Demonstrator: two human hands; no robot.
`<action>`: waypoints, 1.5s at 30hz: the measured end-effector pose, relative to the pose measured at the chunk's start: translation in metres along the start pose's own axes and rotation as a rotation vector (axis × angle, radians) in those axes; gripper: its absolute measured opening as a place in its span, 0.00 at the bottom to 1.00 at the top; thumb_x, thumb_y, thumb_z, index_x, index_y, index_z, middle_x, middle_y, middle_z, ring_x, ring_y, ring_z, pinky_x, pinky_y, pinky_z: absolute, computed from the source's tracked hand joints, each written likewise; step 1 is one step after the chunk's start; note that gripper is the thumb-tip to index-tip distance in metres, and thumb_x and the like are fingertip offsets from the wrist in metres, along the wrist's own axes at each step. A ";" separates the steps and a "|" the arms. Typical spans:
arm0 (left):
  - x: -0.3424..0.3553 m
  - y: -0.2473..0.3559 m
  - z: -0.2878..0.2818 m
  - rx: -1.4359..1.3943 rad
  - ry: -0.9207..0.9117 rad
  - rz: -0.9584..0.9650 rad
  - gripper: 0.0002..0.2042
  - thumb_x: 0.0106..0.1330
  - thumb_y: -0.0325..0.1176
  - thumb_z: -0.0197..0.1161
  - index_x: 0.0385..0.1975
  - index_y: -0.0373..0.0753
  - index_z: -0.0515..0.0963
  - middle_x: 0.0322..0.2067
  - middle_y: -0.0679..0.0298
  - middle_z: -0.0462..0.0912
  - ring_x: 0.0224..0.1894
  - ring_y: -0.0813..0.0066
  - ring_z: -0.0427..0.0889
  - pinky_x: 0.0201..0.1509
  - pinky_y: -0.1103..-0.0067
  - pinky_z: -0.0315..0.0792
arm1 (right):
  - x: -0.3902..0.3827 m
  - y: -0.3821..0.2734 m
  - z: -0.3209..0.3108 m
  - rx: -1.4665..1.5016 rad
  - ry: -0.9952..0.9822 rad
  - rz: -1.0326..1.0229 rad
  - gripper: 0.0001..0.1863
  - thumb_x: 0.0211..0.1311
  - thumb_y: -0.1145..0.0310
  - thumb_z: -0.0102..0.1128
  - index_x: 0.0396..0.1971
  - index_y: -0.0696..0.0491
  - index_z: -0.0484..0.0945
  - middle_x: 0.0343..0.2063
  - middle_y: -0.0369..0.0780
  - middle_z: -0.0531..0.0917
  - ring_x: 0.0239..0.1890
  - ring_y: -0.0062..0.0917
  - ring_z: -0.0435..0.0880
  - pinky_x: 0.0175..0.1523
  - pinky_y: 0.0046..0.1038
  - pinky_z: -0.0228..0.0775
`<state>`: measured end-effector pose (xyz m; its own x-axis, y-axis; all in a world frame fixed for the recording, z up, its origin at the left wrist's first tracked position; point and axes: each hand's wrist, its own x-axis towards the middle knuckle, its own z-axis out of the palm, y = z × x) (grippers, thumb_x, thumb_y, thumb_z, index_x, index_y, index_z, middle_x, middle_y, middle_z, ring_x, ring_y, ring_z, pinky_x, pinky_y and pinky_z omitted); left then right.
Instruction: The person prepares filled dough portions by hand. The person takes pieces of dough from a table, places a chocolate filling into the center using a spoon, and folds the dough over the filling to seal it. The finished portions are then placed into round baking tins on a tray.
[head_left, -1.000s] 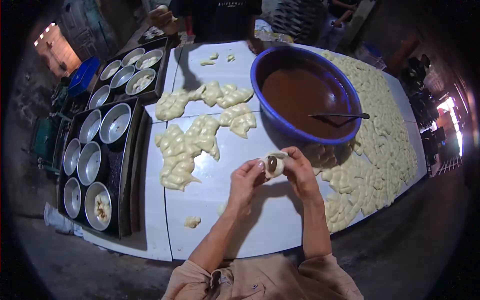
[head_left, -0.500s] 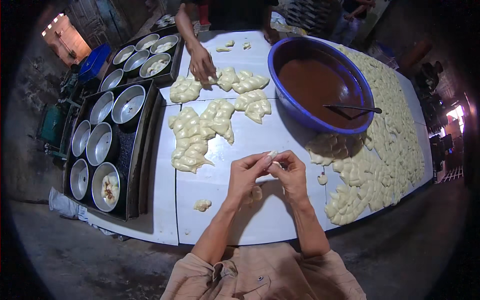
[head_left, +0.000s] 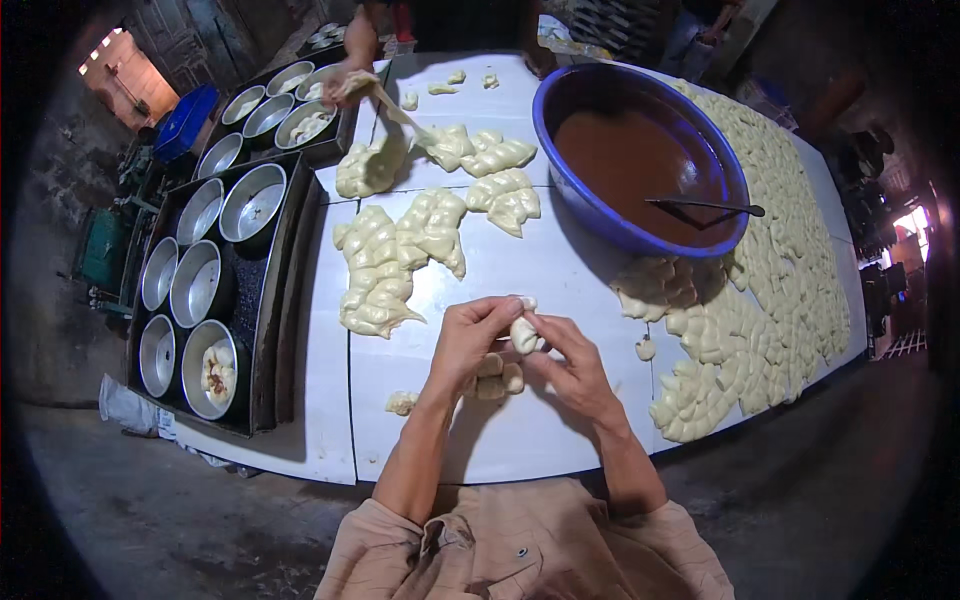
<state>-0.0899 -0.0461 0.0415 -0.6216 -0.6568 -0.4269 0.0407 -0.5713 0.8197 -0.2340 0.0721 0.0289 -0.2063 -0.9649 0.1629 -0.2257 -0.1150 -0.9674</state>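
My left hand [head_left: 468, 342] and my right hand [head_left: 568, 362] meet over the white table [head_left: 560, 290], both pinched around one small pale dough ball [head_left: 524, 334]. Two or three more dough pieces [head_left: 497, 376] lie on the table just under my hands. A small scrap of dough [head_left: 402, 402] sits to the left of my left wrist.
A big blue basin of brown filling [head_left: 640, 160] with a spoon [head_left: 706, 207] stands at the far right. Piles of dough pieces [head_left: 395, 265] lie left of centre, several more [head_left: 760, 320] cover the right side. Black trays of round metal tins [head_left: 200, 280] line the left edge. Another person's hand [head_left: 345, 80] lifts dough at the far end.
The brown filling seen in the dough a second ago is now closed inside. The other person's hand came in at the far end and lifted a strip of dough toward the tins.
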 end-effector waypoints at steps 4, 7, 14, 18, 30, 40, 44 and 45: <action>-0.018 -0.007 0.010 0.092 -0.052 0.165 0.13 0.64 0.26 0.67 0.47 0.32 0.82 0.37 0.64 0.86 0.34 0.83 0.82 0.37 0.85 0.77 | 0.001 0.019 0.000 -0.046 0.119 -0.133 0.15 0.60 0.73 0.66 0.48 0.55 0.81 0.52 0.41 0.77 0.51 0.26 0.76 0.55 0.27 0.71; -0.017 -0.014 0.003 0.051 -0.051 0.176 0.12 0.64 0.25 0.65 0.47 0.32 0.82 0.36 0.63 0.86 0.34 0.83 0.82 0.38 0.85 0.77 | 0.002 0.010 0.013 -0.043 0.198 -0.176 0.10 0.59 0.74 0.68 0.40 0.57 0.80 0.50 0.43 0.76 0.48 0.25 0.77 0.52 0.28 0.71; -0.028 -0.034 0.003 0.134 -0.074 0.158 0.12 0.70 0.28 0.59 0.50 0.30 0.79 0.40 0.62 0.84 0.42 0.78 0.82 0.45 0.81 0.80 | -0.003 0.030 0.034 -0.146 0.491 -0.278 0.07 0.64 0.72 0.64 0.37 0.56 0.76 0.33 0.40 0.81 0.31 0.24 0.80 0.37 0.25 0.74; -0.039 -0.030 0.004 0.168 -0.030 0.176 0.12 0.69 0.31 0.62 0.47 0.31 0.81 0.35 0.63 0.84 0.35 0.81 0.82 0.40 0.82 0.77 | -0.005 0.019 0.030 -0.261 0.336 -0.176 0.10 0.63 0.71 0.65 0.40 0.58 0.77 0.34 0.42 0.81 0.31 0.26 0.81 0.37 0.26 0.75; -0.110 -0.055 -0.032 0.471 0.386 0.060 0.21 0.68 0.38 0.65 0.57 0.34 0.74 0.39 0.57 0.86 0.30 0.79 0.84 0.32 0.81 0.76 | -0.087 0.012 0.060 0.349 0.066 0.598 0.16 0.62 0.73 0.67 0.45 0.58 0.71 0.43 0.42 0.80 0.42 0.19 0.83 0.46 0.22 0.77; -0.088 -0.103 -0.045 0.621 0.420 0.218 0.13 0.61 0.27 0.69 0.43 0.35 0.75 0.33 0.62 0.83 0.30 0.81 0.80 0.36 0.82 0.75 | -0.076 0.024 0.073 -0.415 -0.022 0.403 0.11 0.67 0.62 0.60 0.39 0.54 0.81 0.28 0.44 0.84 0.30 0.41 0.83 0.33 0.34 0.75; -0.094 -0.092 -0.048 0.586 0.354 0.214 0.24 0.60 0.24 0.69 0.56 0.36 0.68 0.36 0.60 0.82 0.31 0.81 0.79 0.33 0.84 0.74 | -0.103 0.011 0.032 -0.394 0.227 0.259 0.09 0.62 0.65 0.66 0.38 0.54 0.82 0.28 0.43 0.85 0.27 0.29 0.86 0.34 0.27 0.77; -0.094 -0.093 -0.052 0.610 0.357 0.192 0.28 0.61 0.26 0.70 0.61 0.36 0.66 0.36 0.59 0.82 0.31 0.80 0.80 0.33 0.83 0.74 | -0.113 0.008 0.019 -0.420 0.266 0.272 0.09 0.62 0.65 0.66 0.38 0.54 0.82 0.28 0.43 0.85 0.27 0.29 0.86 0.34 0.27 0.77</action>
<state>0.0059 0.0431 -0.0142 -0.3502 -0.8977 -0.2673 -0.3845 -0.1225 0.9150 -0.1949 0.1754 -0.0005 -0.5304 -0.8476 0.0140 -0.4790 0.2860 -0.8299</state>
